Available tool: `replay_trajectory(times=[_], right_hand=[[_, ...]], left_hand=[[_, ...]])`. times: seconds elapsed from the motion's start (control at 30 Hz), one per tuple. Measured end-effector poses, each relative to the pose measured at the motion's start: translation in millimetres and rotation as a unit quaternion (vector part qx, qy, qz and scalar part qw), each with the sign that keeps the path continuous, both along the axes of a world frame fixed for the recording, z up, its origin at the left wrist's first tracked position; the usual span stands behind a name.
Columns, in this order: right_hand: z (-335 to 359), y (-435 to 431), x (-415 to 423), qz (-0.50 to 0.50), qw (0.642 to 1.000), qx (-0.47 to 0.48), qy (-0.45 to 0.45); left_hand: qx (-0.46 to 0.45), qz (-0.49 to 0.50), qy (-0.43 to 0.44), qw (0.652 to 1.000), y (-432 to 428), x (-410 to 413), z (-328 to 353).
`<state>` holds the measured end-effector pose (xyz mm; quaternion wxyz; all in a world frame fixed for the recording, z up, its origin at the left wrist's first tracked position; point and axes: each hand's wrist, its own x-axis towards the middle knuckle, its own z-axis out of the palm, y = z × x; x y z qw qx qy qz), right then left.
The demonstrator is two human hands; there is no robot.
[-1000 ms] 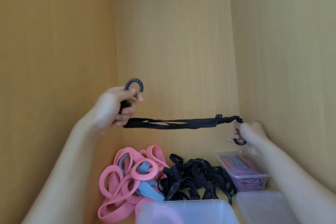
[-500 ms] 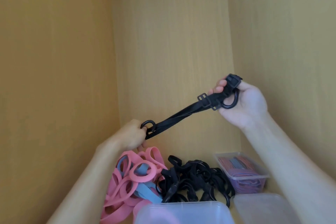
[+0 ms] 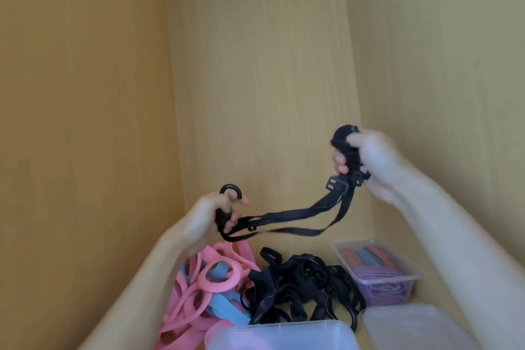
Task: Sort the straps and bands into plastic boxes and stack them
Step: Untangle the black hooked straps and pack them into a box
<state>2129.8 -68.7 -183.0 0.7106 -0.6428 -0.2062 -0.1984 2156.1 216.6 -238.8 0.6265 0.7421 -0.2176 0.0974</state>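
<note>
Gripping black strap, left hand, right hand, fingers curled

One wide-angle camera, worn on the head, faces forward and slightly down into a corner of wooden walls. It sits close in, and the bottom edge cuts the nearest plastic boxes.

Tight spot: light wooden panels on three sides. Floor's packed: pink and blue rubber loops, tangled black straps, clear plastic tub of bands. Air above is open, bar the slack black webbing strap sagging across.
</note>
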Motion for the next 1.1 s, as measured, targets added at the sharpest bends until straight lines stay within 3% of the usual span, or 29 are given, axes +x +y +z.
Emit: replay_trajectory(times=[0.1,0.27,0.43,0.5,0.73,0.9,1.1], right_hand=[[-6,10,8,-0.054,0.994,-0.092,0.004],[-21,21,17,-0.015,0.986,-0.162,0.025],[-32,38,17,0.028,0.967,-0.253,0.012],[-31,43,16,0.027,0.964,-0.265,-0.003],[-28,46,12,-0.061,0.936,-0.343,-0.052],[-29,41,7,0.061,0.960,-0.272,0.013],[-33,46,18,0.002,0.965,-0.261,0.005]], left_hand=[[-0.055,-0.063,0.018,0.996,-3,-4,9],[-0.045,-0.055,-0.002,0.997,-9,-2,16],[0.132,0.069,-0.105,0.983,-15,-5,23],[0.164,0.082,-0.120,0.976,-15,-10,26],[0.087,-0.012,-0.093,0.992,-18,-15,27],[0.024,-0.083,-0.057,0.995,-21,-22,29],[-0.031,-0.093,-0.034,0.995,-24,-33,35]])
